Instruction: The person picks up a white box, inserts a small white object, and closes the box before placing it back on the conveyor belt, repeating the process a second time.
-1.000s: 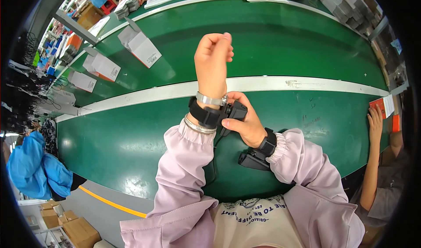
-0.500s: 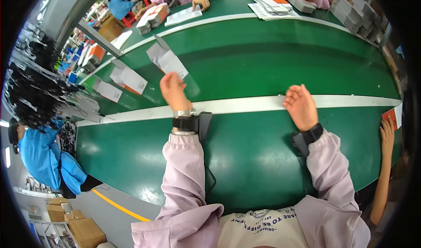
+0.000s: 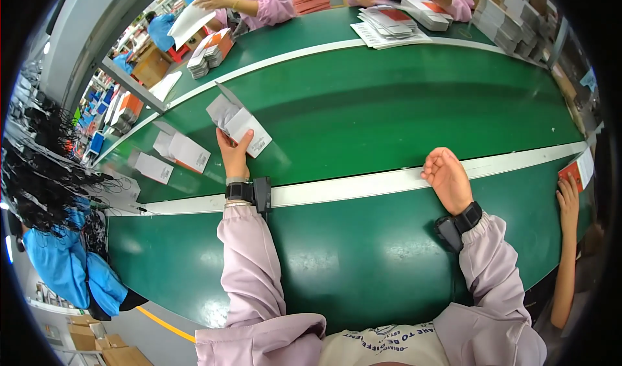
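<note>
My left hand (image 3: 234, 149) has its thumb and fingers on either side of the near end of a small white box (image 3: 254, 136). The box's lid flap stands up, and something greyish shows inside, too blurred to name. To its left on the green belt (image 3: 389, 100) stand another white box with a raised flap and an orange side (image 3: 183, 151) and a further white box (image 3: 153, 167). Above the white rail my right hand (image 3: 448, 179) hovers, fingers loosely curled with nothing visible in them.
Across the belt, people in pink sleeves work beside stacks of white and orange boxes (image 3: 214, 52) and flat sheets (image 3: 389, 32). Black cables (image 3: 45, 152) hang at left near a person in blue (image 3: 55, 262). At right another person's hand (image 3: 568, 201) holds an orange-white box (image 3: 576, 171).
My left hand has moved left and closed on the nearest white box. The right hand stays over the rail. Across the belt, a person has lifted a white sheet.
</note>
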`<state>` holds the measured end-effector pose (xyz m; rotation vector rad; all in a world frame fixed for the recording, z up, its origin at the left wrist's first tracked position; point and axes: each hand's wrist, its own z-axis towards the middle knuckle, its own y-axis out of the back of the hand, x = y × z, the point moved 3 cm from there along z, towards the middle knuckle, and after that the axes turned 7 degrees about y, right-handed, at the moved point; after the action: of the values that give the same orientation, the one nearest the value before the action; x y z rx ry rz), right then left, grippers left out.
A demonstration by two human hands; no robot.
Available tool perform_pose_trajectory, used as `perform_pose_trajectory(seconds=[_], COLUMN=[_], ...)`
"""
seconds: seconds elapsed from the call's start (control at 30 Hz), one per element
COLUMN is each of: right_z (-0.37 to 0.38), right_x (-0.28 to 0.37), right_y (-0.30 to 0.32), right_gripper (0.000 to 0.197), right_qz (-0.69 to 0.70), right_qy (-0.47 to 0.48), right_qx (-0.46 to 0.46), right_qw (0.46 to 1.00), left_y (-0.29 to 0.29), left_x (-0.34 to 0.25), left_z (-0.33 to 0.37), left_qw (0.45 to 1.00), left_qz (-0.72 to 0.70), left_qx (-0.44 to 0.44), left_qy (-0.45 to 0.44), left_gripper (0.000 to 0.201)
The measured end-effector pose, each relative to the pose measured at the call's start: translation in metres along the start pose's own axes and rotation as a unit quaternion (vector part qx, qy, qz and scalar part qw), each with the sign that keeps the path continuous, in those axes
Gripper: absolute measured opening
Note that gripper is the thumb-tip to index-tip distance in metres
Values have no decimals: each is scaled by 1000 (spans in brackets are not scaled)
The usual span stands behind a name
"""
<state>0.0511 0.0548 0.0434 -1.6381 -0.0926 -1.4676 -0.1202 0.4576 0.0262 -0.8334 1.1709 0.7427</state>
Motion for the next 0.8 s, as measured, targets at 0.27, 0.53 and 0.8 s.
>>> perform_pose_trajectory(seconds=[0.27, 0.53, 0.8], right_z=[-6, -6, -28], right_x=[-4, -8, -21], right_y=[-6, -13, -57], right_gripper=[16, 23, 40], right_qz=[-34, -215, -208], right_qy=[1, 46, 166], right_qx=[31, 97, 168], right_qw=[999, 971, 949], left_y=[-24, -93, -104], left_x=[-15, -24, -20], left_z=[-34, -143, -182], left_qw=[996, 990, 961], left_qz=[-26, 111, -84], left_qx=[-79, -89, 240], left_qy=[-28, -13, 110], left_gripper=[70, 76, 54])
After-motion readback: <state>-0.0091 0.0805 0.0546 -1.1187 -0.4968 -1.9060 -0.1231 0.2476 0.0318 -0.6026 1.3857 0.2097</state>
